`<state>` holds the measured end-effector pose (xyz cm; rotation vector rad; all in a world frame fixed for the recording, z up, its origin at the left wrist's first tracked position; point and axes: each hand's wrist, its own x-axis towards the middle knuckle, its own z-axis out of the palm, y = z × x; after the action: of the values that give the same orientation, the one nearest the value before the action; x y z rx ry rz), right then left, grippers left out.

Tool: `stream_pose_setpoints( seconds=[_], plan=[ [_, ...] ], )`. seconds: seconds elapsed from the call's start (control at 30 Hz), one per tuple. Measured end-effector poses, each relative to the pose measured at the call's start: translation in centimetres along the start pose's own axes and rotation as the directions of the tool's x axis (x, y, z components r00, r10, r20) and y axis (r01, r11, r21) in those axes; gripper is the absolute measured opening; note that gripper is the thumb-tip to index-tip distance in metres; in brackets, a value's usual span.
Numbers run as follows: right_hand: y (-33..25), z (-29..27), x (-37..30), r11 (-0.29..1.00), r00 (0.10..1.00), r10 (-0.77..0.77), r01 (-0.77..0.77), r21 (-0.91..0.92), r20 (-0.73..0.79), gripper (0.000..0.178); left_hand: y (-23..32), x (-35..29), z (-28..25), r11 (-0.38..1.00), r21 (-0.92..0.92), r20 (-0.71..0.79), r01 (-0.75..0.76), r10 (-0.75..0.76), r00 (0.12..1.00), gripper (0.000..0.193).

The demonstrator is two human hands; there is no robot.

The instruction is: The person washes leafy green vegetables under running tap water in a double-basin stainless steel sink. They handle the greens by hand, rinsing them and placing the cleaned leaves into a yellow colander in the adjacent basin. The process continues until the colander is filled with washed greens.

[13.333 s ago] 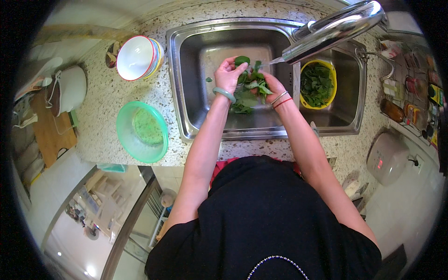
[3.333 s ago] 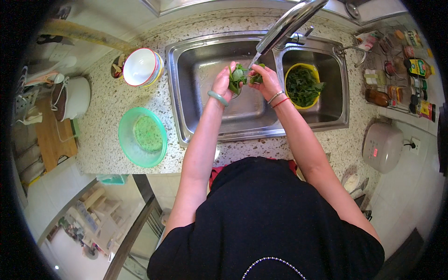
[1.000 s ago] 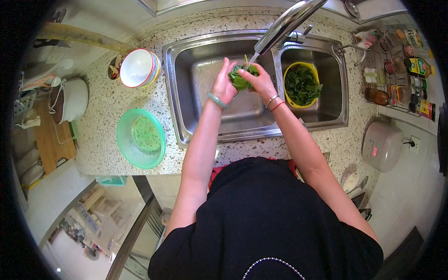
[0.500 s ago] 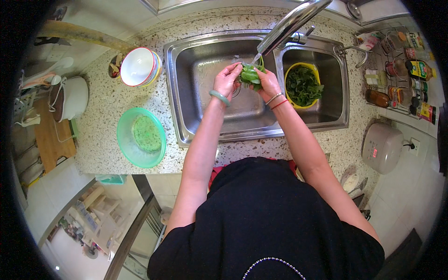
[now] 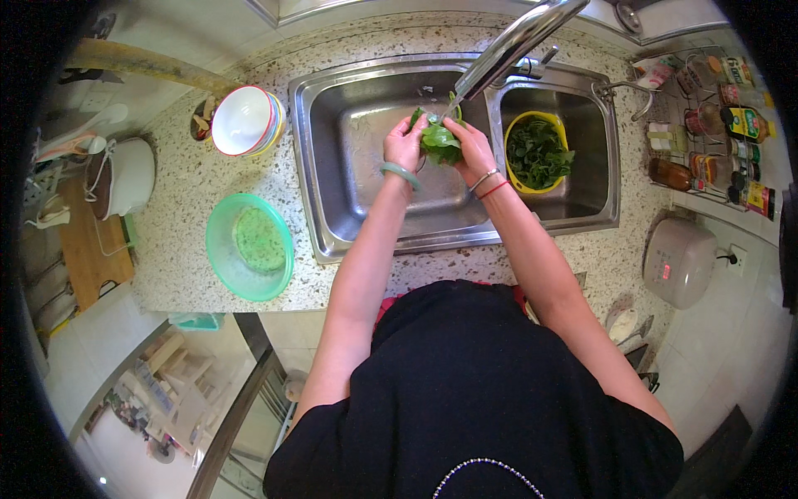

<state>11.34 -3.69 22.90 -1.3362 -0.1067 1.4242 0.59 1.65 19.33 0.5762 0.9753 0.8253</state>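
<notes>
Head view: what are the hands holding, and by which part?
Both hands, left hand and right hand, cup a bunch of green leaves by its sides.

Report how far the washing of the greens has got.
Done: a heap of leafy greens sits in the yellow colander in the right steel sink basin. In hand: left hand and right hand hold a green leaf bunch under the steel tap. Left: the green plastic strainer bowl waits on the counter; no other unwashed leaves show.
</notes>
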Motion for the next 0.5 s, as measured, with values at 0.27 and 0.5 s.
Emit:
stream_pose_setpoints(
  seconds=[0.27,0.5],
  plan=[
    [0.1,0.9,-1.2,0.996,0.992,0.080,-0.075,-0.053,0.097,0.031,-0.3,0.6,-0.5,0.825,0.499,-0.085,-0.265,0.351,0.932,0.015],
    [1.1,0.1,0.9,0.995,0.994,-0.090,0.087,0.047,0.062,0.020,0.8,-1.3,0.1,0.988,0.138,0.035,-0.066,0.062,0.997,0.017]
  ],
)
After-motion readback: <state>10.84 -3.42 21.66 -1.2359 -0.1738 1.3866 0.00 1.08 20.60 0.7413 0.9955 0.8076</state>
